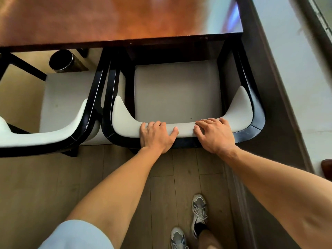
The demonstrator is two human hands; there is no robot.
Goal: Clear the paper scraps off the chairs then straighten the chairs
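Note:
A black-framed chair with a pale grey seat [177,90] stands in front of me, its front tucked under the brown table [115,20]. Both my hands grip the top of its curved white backrest [186,129]. My left hand [156,135] curls over the rail left of centre, thumb spread to the right. My right hand [214,134] curls over it right of centre. I see no paper scraps on this seat. A second matching chair [59,105] stands close to the left, its seat also bare in the visible part.
A dark round bin [62,61] sits on the floor under the table, beyond the left chair. A dark wall base runs along the right of the chair [280,97]. My feet in grey sneakers [198,212] stand on the wooden floor behind the chair.

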